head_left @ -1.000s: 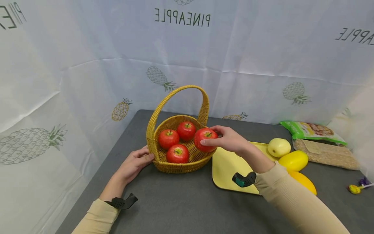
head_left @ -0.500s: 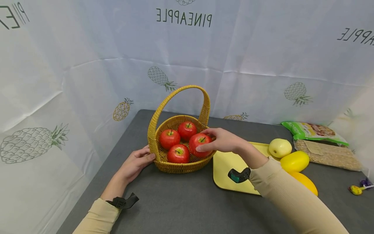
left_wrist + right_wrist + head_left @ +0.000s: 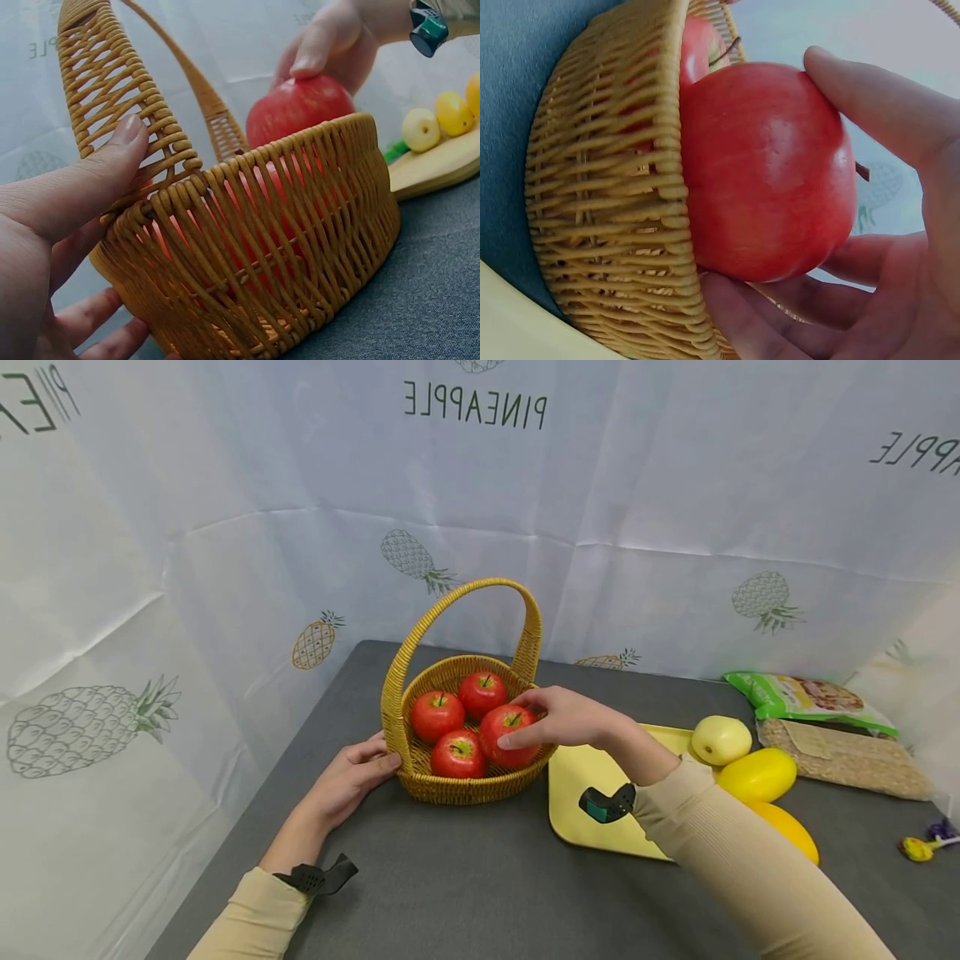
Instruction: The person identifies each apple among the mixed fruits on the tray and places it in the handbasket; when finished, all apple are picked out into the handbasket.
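Observation:
A yellow wicker basket (image 3: pixel 465 789) with a tall arched handle stands on the dark table and holds several red apples. At its right side, my right hand (image 3: pixel 570 720) grips one apple (image 3: pixel 501 739) between thumb and fingers, low inside the rim. This apple (image 3: pixel 769 172) shows above the rim in the right wrist view, fingers curled under it. My left hand (image 3: pixel 352 778) holds the basket's left end. In the left wrist view its thumb (image 3: pixel 124 146) lies on the foot of the handle, and other fingers are against the wicker side, partly hidden.
Right of the basket lies a yellow tray (image 3: pixel 592 793), partly under my right forearm. By it are a pale green fruit (image 3: pixel 722 740) and yellow fruits (image 3: pixel 759 775). Farther right are a green bag (image 3: pixel 817 697), a clear pack (image 3: pixel 843 760) and a lollipop (image 3: pixel 917 848).
My right hand has moved left and down with the apple, from above the basket's right rim to lower inside, beside the other apples. The left hand stays on the basket.

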`<state>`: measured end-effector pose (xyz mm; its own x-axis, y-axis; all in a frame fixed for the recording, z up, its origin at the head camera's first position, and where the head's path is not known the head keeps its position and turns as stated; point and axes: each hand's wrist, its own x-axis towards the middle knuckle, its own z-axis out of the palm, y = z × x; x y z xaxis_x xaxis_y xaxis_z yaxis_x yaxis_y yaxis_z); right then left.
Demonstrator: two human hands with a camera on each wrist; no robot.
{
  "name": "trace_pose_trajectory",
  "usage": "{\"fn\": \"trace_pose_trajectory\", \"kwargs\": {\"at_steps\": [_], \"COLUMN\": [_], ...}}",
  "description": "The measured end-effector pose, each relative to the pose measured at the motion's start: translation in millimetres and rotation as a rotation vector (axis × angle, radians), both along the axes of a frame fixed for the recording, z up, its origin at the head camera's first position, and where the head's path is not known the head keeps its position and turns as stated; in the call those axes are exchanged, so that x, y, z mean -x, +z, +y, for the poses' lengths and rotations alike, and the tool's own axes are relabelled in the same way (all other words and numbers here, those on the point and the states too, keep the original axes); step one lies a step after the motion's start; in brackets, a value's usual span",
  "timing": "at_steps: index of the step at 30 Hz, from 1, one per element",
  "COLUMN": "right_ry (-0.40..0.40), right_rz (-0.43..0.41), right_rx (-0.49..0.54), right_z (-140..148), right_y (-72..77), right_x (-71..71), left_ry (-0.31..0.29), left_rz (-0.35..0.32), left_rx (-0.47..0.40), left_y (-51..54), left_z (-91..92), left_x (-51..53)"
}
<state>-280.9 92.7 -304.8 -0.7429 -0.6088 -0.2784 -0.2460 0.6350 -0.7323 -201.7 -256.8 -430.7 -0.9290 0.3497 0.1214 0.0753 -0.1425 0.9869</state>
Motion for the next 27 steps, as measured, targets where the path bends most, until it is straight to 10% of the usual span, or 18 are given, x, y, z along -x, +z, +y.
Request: {"fn": "trace_pose_trajectory", "kwargs": {"at_steps": [27], "right_ry": [0.116], "right_rz": [0.062], "right_rx": [-0.251], "right_z": [-8], "right_y": [1.8], "right_x": [26.7], "left_ry": [-0.002], "left_rz": [0.001], "left_rx": [-0.003], "left_y": [-2.1], "left_z": [-0.8], "left_x": [2.5]}}
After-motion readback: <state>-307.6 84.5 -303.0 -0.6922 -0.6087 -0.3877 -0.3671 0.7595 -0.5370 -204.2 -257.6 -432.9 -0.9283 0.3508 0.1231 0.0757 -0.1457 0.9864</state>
